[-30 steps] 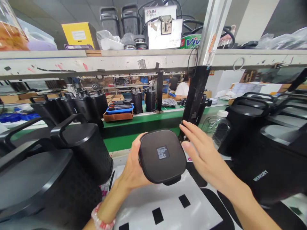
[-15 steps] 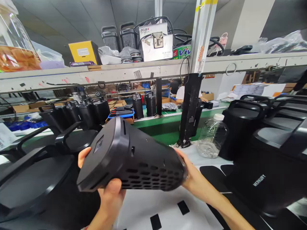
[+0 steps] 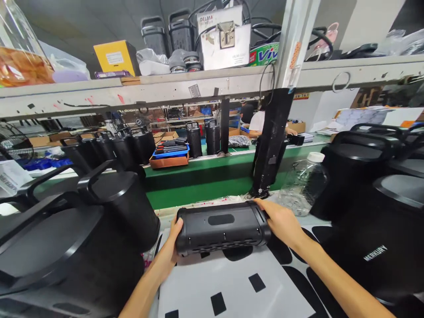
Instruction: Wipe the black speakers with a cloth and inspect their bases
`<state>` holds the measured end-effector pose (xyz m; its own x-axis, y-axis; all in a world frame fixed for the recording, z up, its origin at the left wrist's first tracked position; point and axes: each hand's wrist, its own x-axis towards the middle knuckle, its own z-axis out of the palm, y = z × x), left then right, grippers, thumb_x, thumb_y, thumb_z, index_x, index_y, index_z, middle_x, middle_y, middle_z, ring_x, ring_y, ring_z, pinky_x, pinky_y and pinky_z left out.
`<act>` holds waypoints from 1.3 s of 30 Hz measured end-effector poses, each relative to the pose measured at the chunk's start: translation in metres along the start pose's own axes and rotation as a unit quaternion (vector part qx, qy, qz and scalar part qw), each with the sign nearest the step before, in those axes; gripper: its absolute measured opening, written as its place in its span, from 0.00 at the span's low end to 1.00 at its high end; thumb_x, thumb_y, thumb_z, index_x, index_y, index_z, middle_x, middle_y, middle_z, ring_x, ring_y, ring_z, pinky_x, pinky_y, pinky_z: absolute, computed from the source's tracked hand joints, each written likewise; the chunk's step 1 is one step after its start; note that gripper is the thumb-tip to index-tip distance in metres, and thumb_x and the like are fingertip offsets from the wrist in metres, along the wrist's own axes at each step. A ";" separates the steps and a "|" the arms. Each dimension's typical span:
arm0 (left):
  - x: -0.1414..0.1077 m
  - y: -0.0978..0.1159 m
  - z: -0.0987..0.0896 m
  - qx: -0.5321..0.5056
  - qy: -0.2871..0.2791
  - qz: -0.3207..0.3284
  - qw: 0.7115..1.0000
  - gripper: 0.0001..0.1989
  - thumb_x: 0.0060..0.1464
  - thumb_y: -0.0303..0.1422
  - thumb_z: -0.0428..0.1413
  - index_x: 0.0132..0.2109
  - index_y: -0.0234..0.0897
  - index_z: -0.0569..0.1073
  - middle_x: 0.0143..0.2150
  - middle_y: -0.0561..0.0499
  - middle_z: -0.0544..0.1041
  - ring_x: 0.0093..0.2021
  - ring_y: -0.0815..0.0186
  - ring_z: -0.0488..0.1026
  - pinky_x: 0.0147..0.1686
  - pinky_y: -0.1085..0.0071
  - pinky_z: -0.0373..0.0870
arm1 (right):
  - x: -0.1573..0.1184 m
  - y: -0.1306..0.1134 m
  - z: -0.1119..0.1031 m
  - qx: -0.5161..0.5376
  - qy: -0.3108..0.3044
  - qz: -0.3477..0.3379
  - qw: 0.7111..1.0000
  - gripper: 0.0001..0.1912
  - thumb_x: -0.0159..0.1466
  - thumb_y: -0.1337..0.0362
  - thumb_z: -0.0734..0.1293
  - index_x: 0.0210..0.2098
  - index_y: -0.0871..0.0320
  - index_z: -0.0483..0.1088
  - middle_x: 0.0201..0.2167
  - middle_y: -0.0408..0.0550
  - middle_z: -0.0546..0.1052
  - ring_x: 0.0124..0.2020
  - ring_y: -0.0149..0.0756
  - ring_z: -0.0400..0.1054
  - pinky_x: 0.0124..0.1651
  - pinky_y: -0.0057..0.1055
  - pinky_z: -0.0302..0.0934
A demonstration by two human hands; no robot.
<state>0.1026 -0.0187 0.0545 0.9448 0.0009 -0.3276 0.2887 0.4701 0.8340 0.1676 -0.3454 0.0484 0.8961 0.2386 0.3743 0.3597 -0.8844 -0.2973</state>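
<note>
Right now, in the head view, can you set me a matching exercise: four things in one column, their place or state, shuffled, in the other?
Things
1. black device
2. yellow box
3. clear bottle
4. blue tray

Place or state
A. white-capped, just right of the black post
B. set in a brown box, with tools on it
C. held lying on its side between the left hand and the right hand
D. on the upper shelf

Right pairs: 1-C, 2-D, 3-A, 4-B
</note>
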 end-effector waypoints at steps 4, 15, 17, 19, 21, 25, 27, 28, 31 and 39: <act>0.003 -0.006 -0.005 0.014 0.044 -0.012 0.999 0.30 0.53 0.42 0.62 0.61 0.40 0.67 0.45 0.45 0.82 0.37 0.57 0.81 0.33 0.66 0.78 | 0.015 0.012 -0.031 0.220 -0.197 -0.028 0.955 0.30 0.59 0.68 0.64 0.62 0.52 0.65 0.58 0.51 0.72 0.57 0.47 0.67 0.59 0.45 0.64; 0.006 -0.004 -0.009 0.013 0.044 -0.025 0.999 0.25 0.54 0.41 0.61 0.57 0.37 0.71 0.38 0.46 0.83 0.34 0.58 0.81 0.30 0.69 0.77 | 0.094 -0.004 0.024 0.335 -0.312 0.088 0.885 0.20 0.52 0.53 0.72 0.43 0.54 0.79 0.45 0.49 0.80 0.48 0.47 0.72 0.50 0.39 0.66; 0.007 -0.004 -0.010 0.016 0.045 -0.025 0.999 0.25 0.54 0.42 0.61 0.56 0.37 0.72 0.37 0.46 0.83 0.33 0.59 0.81 0.29 0.69 0.77 | 0.099 -0.003 0.038 0.340 -0.315 0.084 0.882 0.15 0.46 0.59 0.73 0.34 0.56 0.80 0.33 0.46 0.81 0.37 0.44 0.73 0.41 0.36 0.67; 0.007 -0.004 -0.011 0.020 0.048 -0.025 0.998 0.24 0.55 0.42 0.60 0.56 0.36 0.72 0.35 0.47 0.83 0.32 0.60 0.81 0.29 0.70 0.76 | 0.100 0.001 0.043 0.340 -0.285 0.088 0.892 0.09 0.42 0.63 0.72 0.24 0.58 0.76 0.23 0.44 0.77 0.29 0.39 0.69 0.34 0.33 0.64; 0.008 -0.004 -0.012 0.025 0.052 -0.027 0.998 0.23 0.56 0.42 0.59 0.55 0.35 0.72 0.33 0.47 0.82 0.29 0.61 0.80 0.27 0.71 0.76 | 0.099 0.004 0.039 0.343 -0.225 0.096 0.907 0.07 0.40 0.62 0.72 0.19 0.59 0.73 0.20 0.43 0.74 0.26 0.36 0.65 0.32 0.32 0.61; 0.010 -0.004 -0.013 0.029 0.060 -0.054 0.996 0.24 0.58 0.43 0.57 0.56 0.33 0.71 0.33 0.46 0.82 0.29 0.60 0.79 0.30 0.67 0.78 | 0.092 0.001 0.014 0.388 -0.032 0.123 0.913 0.16 0.49 0.53 0.66 0.33 0.57 0.72 0.31 0.44 0.76 0.32 0.36 0.67 0.36 0.31 0.61; 0.011 -0.003 -0.012 0.027 0.065 -0.060 0.996 0.25 0.58 0.43 0.57 0.57 0.34 0.70 0.34 0.46 0.82 0.30 0.60 0.80 0.32 0.66 0.78 | 0.084 -0.003 0.000 0.409 0.057 0.135 0.900 0.19 0.53 0.50 0.61 0.38 0.55 0.69 0.35 0.45 0.75 0.35 0.36 0.68 0.37 0.30 0.62; 0.011 -0.003 -0.011 0.026 0.068 -0.060 0.996 0.25 0.58 0.43 0.57 0.58 0.35 0.70 0.34 0.47 0.82 0.30 0.62 0.79 0.31 0.67 0.78 | 0.079 -0.005 -0.006 0.413 0.088 0.140 0.896 0.18 0.55 0.50 0.59 0.38 0.55 0.68 0.35 0.45 0.75 0.35 0.37 0.68 0.37 0.31 0.62; 0.011 -0.002 -0.008 0.029 0.088 -0.067 0.993 0.25 0.58 0.42 0.58 0.60 0.38 0.69 0.33 0.49 0.82 0.26 0.65 0.78 0.27 0.71 0.76 | 0.061 -0.005 -0.022 0.385 0.143 0.157 0.898 0.17 0.55 0.49 0.58 0.32 0.55 0.66 0.28 0.46 0.73 0.32 0.40 0.68 0.33 0.33 0.61; 0.008 -0.007 -0.004 0.020 0.096 -0.028 0.995 0.24 0.59 0.42 0.56 0.60 0.41 0.69 0.39 0.48 0.83 0.34 0.62 0.81 0.33 0.70 0.77 | 0.013 -0.072 -0.008 -0.023 0.251 0.039 0.967 0.17 0.66 0.66 0.52 0.34 0.60 0.71 0.25 0.54 0.74 0.27 0.44 0.66 0.32 0.36 0.56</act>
<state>0.1074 -0.0182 0.0448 0.8813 0.1459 -0.4494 0.3492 0.4395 0.8276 0.1511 -0.2813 0.0817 0.6772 -0.0445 0.7345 0.2737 -0.9113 -0.3075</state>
